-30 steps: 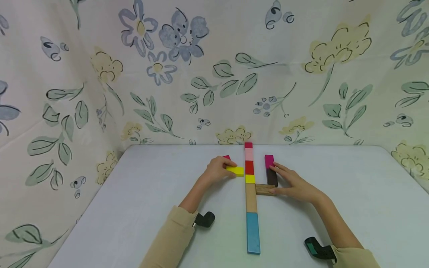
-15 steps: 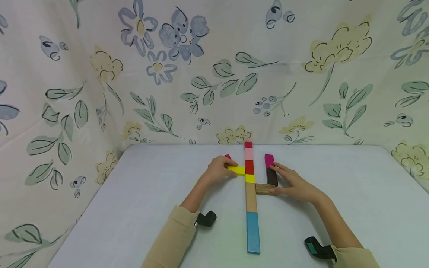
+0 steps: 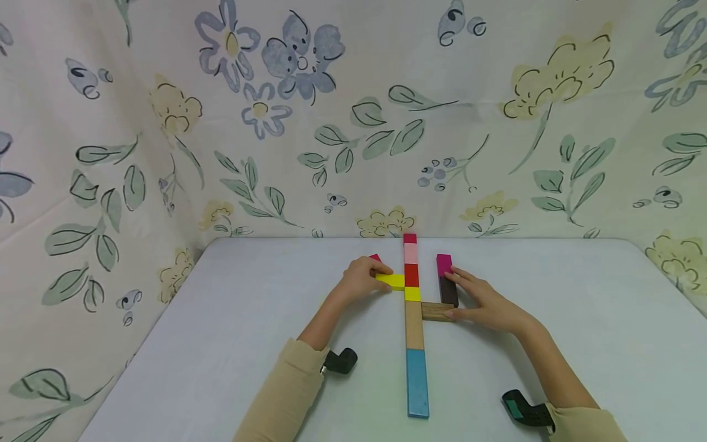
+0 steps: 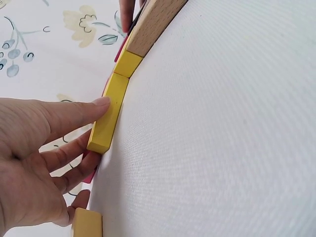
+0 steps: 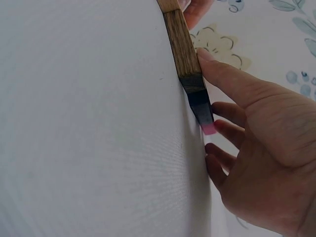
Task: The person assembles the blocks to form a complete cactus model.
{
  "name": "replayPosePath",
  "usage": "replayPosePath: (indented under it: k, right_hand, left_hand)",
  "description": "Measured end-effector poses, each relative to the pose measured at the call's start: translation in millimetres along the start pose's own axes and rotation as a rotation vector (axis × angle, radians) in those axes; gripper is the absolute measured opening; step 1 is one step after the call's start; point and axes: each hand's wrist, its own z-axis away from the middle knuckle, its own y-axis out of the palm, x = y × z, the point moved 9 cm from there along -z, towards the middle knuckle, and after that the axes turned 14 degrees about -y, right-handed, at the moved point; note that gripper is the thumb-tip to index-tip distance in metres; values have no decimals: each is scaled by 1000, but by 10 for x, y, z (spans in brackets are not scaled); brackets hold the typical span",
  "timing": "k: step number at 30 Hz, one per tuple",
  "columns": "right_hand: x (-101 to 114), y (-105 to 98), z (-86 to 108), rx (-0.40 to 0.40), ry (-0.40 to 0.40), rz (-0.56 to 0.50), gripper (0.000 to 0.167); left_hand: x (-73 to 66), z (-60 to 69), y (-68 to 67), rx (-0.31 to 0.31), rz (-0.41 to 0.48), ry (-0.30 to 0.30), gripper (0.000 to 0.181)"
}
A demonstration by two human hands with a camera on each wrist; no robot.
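Observation:
My left hand (image 3: 361, 277) pinches a yellow block (image 3: 393, 282) between thumb and fingers. Its right end meets a straight column of blocks: crimson, pink, red (image 3: 411, 275), short yellow (image 3: 412, 294), tan (image 3: 414, 325) and blue (image 3: 417, 383). Beyond the left fingers a crimson block (image 3: 375, 258) shows partly, the rest hidden. At the column's right side, a brown wood-grain block (image 3: 434, 311) lies crosswise. My right hand (image 3: 486, 305) rests its thumb on that block's outer end, fingers beside a dark block (image 3: 448, 291). A magenta block (image 3: 444, 265) continues beyond the dark one.
All the blocks lie on a white table (image 3: 248, 368). A floral curtain (image 3: 353, 153) hangs behind and to the left. Black wrist cameras (image 3: 341, 361) stick out from both sleeves. A pale orange, block-like shape (image 4: 87, 224) is cut off low in the left wrist view.
My left hand has slid the yellow block slightly right, closing a narrow gap to the column. The right hand and the other blocks have stayed in place.

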Motion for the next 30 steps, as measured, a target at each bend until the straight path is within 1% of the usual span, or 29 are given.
replayPosePath:
  k: [10, 17, 21, 23, 27, 30]
  right_hand:
    - [15, -2, 2, 4, 3, 9, 89]
    - [18, -3, 2, 4, 3, -1, 89]
    - [24, -6, 7, 6, 0, -2, 89]
    - [26, -6, 7, 8, 3, -1, 90]
    - [30, -5, 9, 10, 2, 0, 90]
    - [33, -8, 8, 10, -3, 0, 90]
  left_hand:
    - [-22, 26, -9, 8, 8, 3, 32]
    - [-16, 27, -21, 9, 13, -9, 34]
    - [-11, 41, -66, -3, 17, -16, 34]
    - [8, 58, -101, -13, 41, -33, 33]
    - [80, 103, -176, -31, 102, -71, 31]
    - [149, 141, -232, -46, 129, -91, 29]
